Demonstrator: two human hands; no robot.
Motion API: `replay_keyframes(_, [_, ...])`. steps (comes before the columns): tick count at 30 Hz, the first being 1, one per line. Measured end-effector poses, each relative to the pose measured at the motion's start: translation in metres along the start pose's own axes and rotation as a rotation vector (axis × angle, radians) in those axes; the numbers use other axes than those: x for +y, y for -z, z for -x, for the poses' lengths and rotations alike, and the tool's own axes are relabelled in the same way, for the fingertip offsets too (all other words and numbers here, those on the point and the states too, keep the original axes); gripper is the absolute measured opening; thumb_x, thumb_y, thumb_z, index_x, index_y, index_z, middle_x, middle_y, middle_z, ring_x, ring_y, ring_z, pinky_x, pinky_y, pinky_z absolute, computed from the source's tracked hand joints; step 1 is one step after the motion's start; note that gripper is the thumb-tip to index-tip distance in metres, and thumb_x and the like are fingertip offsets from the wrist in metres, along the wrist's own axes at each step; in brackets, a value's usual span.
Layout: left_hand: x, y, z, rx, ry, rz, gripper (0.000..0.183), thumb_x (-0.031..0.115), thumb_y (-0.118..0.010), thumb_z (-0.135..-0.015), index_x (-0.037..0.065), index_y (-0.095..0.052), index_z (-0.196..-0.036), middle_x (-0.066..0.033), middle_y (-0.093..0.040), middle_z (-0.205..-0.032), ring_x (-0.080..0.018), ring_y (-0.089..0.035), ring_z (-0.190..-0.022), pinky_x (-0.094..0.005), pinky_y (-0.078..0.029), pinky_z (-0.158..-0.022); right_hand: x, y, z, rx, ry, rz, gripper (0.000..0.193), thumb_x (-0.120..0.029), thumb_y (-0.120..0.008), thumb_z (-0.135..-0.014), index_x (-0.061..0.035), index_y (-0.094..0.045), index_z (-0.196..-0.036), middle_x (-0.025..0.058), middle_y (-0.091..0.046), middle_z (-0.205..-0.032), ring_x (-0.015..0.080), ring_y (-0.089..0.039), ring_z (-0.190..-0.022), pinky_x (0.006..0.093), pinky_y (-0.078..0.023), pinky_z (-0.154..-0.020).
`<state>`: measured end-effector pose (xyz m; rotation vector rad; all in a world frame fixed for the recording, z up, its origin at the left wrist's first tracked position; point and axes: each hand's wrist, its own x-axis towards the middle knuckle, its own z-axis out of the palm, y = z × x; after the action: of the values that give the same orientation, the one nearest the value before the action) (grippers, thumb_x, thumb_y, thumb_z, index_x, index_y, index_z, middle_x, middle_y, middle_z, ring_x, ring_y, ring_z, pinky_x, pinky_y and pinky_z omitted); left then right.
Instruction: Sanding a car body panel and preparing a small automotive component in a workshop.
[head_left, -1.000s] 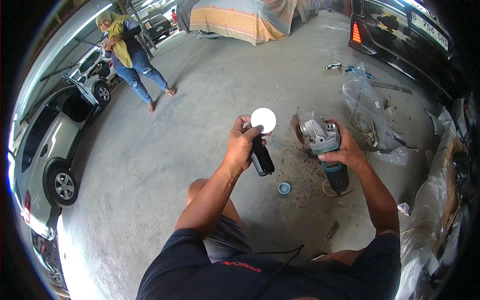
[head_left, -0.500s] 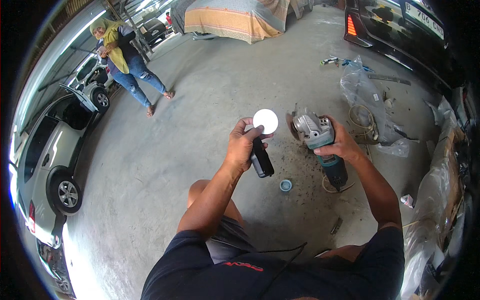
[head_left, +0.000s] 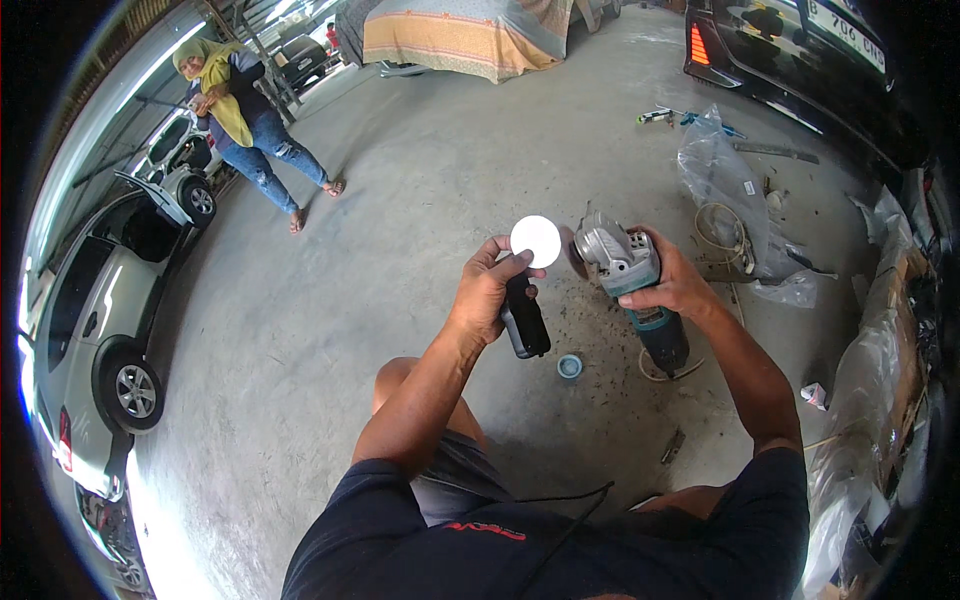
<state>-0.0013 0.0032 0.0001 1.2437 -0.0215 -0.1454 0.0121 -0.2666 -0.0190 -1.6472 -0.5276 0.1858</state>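
The grinder [head_left: 637, 278] now sits closer to the white disc [head_left: 535, 235] than a moment ago — only a thin gap shows, and I can't tell if they touch. To me, that means the two hands' things now meet as one close pair, with little room between them. The grinder is just right of the middle of the frame. Its head points to the upper left and its tail to the lower right, so its long way runs on a slant. Its dark wheel [head_left: 575, 258] is on the left, by the disc. The right hand [head_left: 672, 278] wraps tight round the grinder's body. The left hand [head_left: 485, 290] pinches the disc, thumb on top, and a black thing [head_left: 525, 325] hangs under it — I can't tell if they are joined. A blue ring [head_left: 570, 366] lies below, on the floor [head_left: 330, 320].
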Motion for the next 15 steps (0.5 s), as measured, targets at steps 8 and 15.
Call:
replay_keyframes(8, [0.008, 0.002, -0.003, 0.006, 0.065, 0.14, 0.029, 0.008, -0.063, -0.086, 0.005, -0.052, -0.112, -0.0084, -0.06, -0.093, -0.0155, -0.058, -0.079, -0.0279, -0.049, -0.062, 0.002, -0.001, 0.0, 0.001, 0.066, 0.035, 0.089, -0.019, -0.086, -0.058, 0.0045, -0.04, -0.131, 0.0126, -0.056, -0.117, 0.0216, -0.052, -0.112, 0.0334, -0.038, -0.099])
replay_keyframes(15, [-0.002, -0.002, 0.003, -0.052, -0.005, 0.132, 0.044, 0.005, -0.064, -0.084, 0.011, -0.046, -0.124, -0.0082, -0.059, -0.098, -0.018, -0.058, -0.081, -0.0302, -0.049, -0.061, 0.003, -0.004, 0.002, 0.036, 0.062, 0.003, 0.09, -0.018, -0.086, -0.059, 0.0047, -0.038, -0.131, 0.013, -0.056, -0.117, 0.0211, -0.053, -0.11, 0.0331, -0.04, -0.097])
